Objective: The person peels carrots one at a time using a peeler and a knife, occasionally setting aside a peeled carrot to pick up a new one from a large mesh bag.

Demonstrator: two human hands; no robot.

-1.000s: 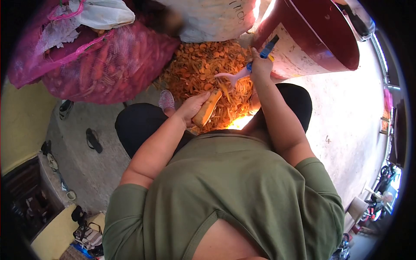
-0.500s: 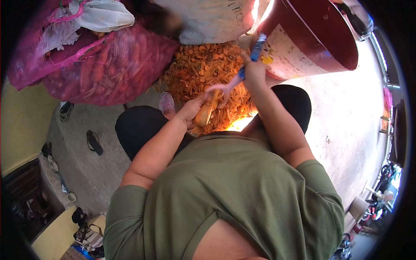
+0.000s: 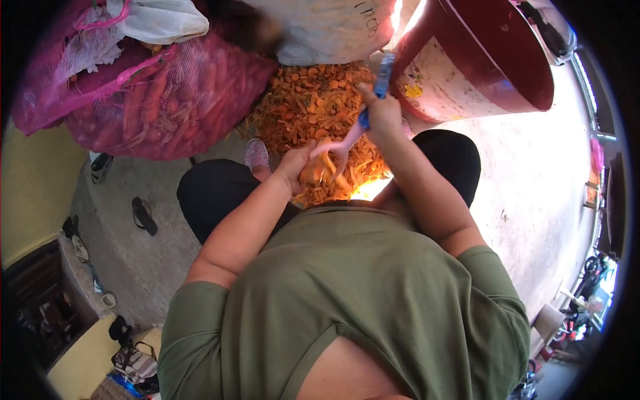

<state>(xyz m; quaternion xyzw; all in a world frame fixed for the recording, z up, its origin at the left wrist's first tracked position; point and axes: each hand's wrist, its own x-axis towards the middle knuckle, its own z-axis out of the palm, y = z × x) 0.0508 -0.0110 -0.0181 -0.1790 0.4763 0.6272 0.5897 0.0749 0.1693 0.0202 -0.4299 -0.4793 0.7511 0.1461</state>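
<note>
My left hand is closed around a carrot, partly hidden by the fingers. In my right hand is a Y-shaped peeler with a pink head and a blue handle that sticks up past the fist. The peeler's forked head lies against the carrot, and a thin strip of peel shows beside it. Beneath both hands spreads a heap of orange carrot peelings and cut rounds on the floor between my feet.
A pink mesh sack full of carrots stands at the left. A white sack is behind the heap, and a large red tub stands at the right. A dark sandal lies on the concrete floor.
My right hand and the peeler have shifted slightly left and down, bringing the head over the carrot. My left hand still holds the carrot in nearly the same place.
</note>
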